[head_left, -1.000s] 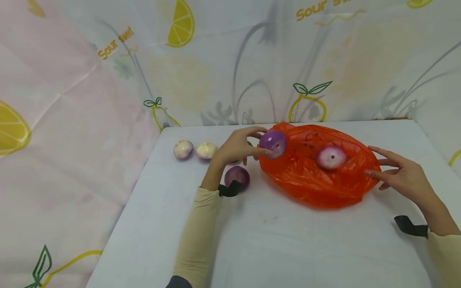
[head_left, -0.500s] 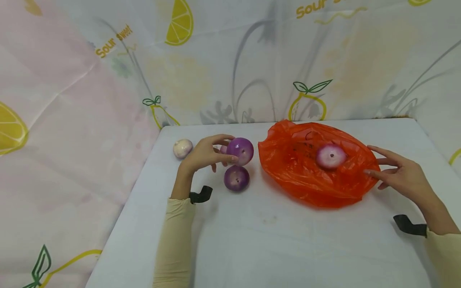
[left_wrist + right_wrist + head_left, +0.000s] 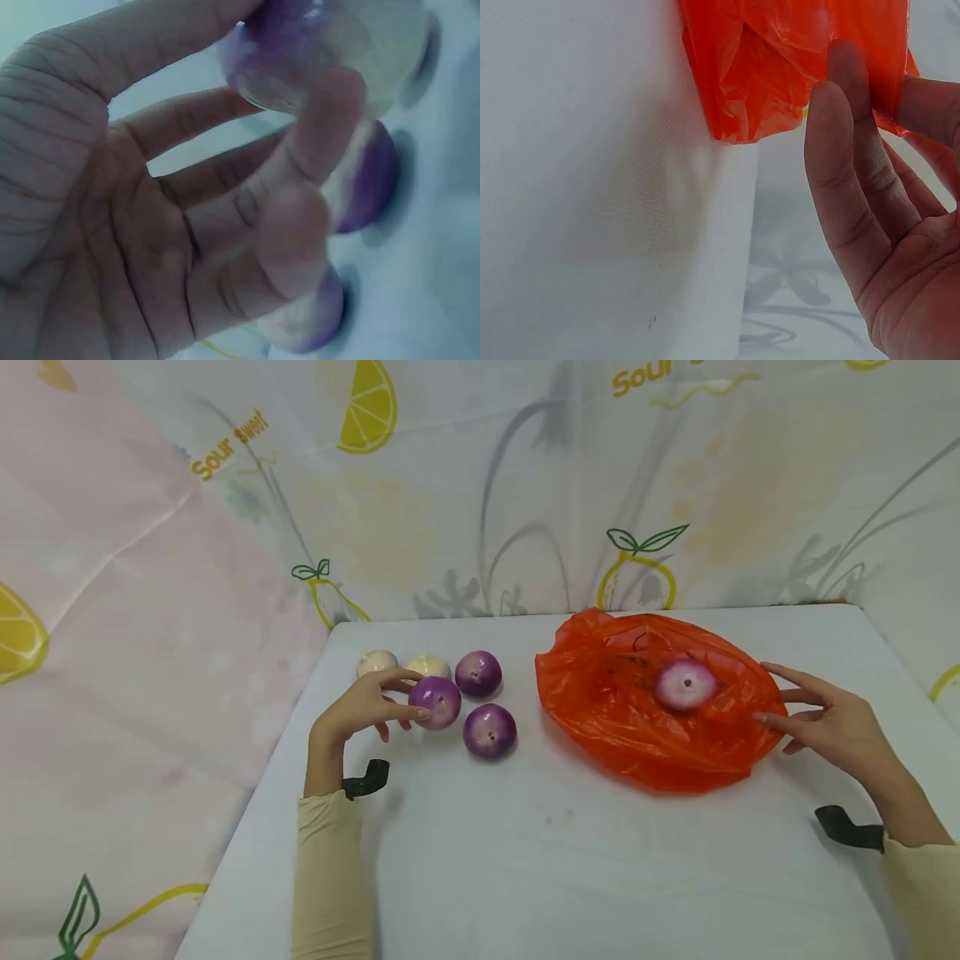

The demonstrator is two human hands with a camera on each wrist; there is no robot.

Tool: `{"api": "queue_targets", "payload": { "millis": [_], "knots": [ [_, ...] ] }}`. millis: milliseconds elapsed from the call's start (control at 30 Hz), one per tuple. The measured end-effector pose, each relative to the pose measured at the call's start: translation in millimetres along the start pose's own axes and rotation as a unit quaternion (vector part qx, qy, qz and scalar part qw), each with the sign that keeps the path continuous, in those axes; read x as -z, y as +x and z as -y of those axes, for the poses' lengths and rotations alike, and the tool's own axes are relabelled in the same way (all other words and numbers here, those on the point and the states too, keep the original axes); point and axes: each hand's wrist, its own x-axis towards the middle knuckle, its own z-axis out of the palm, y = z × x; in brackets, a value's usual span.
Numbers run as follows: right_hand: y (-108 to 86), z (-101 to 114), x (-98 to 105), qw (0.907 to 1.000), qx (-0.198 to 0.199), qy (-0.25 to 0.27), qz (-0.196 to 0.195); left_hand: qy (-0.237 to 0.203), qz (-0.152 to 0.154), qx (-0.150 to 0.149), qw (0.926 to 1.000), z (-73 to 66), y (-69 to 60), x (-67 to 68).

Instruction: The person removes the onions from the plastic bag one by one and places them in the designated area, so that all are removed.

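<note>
My left hand (image 3: 360,706) pinches a purple onion (image 3: 437,702) between thumb and fingers, over the left side of the table. In the left wrist view the same onion (image 3: 330,45) shows at the top, partly behind the fingertips. Two purple onions (image 3: 490,731) lie just right of it, and two paler onions (image 3: 377,662) sit behind, partly covered by the hand. At the right, my right hand (image 3: 832,727) holds the edge of an orange-red plastic bag (image 3: 645,752). One more onion (image 3: 686,684) rests in the bag's opening or on its film; I cannot tell which.
A white-covered table (image 3: 600,877) carries everything. Behind it hangs a printed lemon-pattern cloth (image 3: 450,510), close to the table's back edge. Black wrist mounts (image 3: 847,828) stick out from both wrists.
My left hand has carried the purple onion from beside the bag leftward and down to the row of onions. The right hand and the bag have stayed put.
</note>
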Motion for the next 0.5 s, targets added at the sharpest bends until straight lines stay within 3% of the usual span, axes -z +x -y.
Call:
{"api": "queue_targets", "payload": {
  "millis": [167, 500],
  "knots": [
    [0.1, 0, -1, 0.9999, 0.003, -0.013, -0.003, 0.021, -0.003, 0.028, 0.9994, 18.0, -3.6, 5.3],
    [0.0, -1, -1, 0.9998, 0.006, -0.016, -0.005, 0.025, 0.001, 0.031, 0.9992, 32.1, -6.0, 4.9]
  ]
}}
